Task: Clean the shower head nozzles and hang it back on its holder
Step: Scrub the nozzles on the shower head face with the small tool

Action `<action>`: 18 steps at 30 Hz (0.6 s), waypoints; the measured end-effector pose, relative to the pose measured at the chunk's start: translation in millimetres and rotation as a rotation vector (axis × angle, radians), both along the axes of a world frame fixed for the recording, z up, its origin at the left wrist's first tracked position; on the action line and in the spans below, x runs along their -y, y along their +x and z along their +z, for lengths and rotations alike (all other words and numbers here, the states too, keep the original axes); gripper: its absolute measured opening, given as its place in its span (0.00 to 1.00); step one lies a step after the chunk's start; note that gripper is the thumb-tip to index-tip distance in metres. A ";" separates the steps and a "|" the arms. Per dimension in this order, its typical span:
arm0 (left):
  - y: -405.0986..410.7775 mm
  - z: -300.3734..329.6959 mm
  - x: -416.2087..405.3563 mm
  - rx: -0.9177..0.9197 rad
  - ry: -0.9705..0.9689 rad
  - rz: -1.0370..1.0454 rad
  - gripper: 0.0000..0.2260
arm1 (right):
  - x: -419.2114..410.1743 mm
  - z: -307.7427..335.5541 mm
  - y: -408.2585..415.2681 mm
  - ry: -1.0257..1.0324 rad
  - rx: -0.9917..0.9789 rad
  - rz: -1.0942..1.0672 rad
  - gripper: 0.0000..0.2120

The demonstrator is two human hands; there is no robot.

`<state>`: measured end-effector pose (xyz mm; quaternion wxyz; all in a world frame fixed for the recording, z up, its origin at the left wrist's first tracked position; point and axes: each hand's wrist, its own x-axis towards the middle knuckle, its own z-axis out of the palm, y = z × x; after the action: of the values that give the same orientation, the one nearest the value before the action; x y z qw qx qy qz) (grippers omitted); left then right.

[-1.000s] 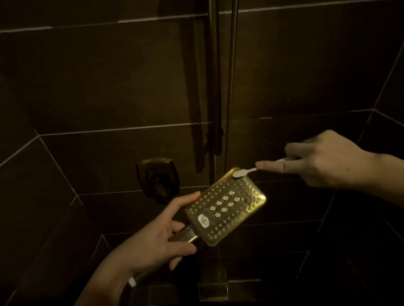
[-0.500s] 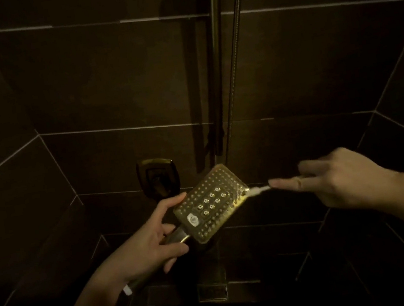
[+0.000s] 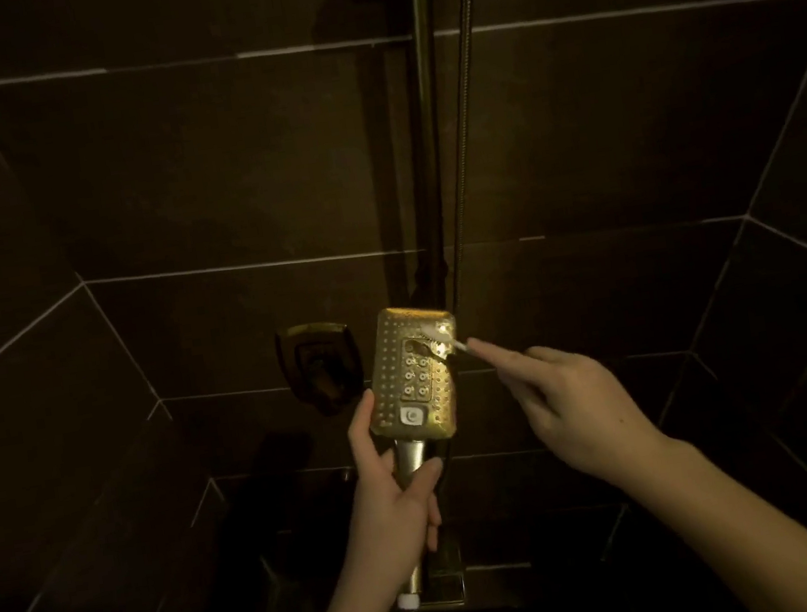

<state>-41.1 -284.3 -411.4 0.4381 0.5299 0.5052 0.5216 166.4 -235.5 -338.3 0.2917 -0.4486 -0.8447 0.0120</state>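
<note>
A: How far along were we at that moment?

B: Mid-clean, by our judgement. Our left hand (image 3: pixel 393 504) was wrapped around the handle of the shower head (image 3: pixel 413 374), holding it nearly upright in front of the wall, nozzle face turned toward us. Our right hand (image 3: pixel 569 409) pinched a small white brush (image 3: pixel 440 339) between fingertips, the forefinger stretched along its stem, and the bristle end lay on the upper right corner of the nozzle plate.

A: So what was left?

B: We could not tell which nozzles were already scrubbed; the light was too dim. The rest of the face probably remained, and the hanging back had not begun.

A: And the holder?

B: We could not see it. The rail (image 3: pixel 432 120) ran up out of view, with the hose (image 3: pixel 465 115) just beside it.

A: Anything in the way?

B: The mixer handle (image 3: pixel 319 364) sat on the tiled wall (image 3: pixel 166 183) just left of the head, apart from it. We reckoned the hose could snag when lifting, and the brush would need setting down first.
</note>
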 end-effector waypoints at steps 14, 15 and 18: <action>-5.5 12.9 12.7 -0.029 0.041 -0.093 0.43 | 14.2 -3.3 10.8 0.208 0.332 -0.026 0.40; -5.2 13.7 13.0 -0.035 0.042 -0.097 0.43 | 8.2 5.3 13.2 0.230 0.288 -0.095 0.39; -5.1 14.9 13.8 -0.029 0.039 -0.101 0.43 | 7.8 10.0 12.6 0.219 0.283 -0.076 0.36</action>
<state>-46.2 -298.2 -396.5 0.4459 0.5706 0.4739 0.5009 179.0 -243.3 -328.3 0.2173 -0.4429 -0.8560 -0.1545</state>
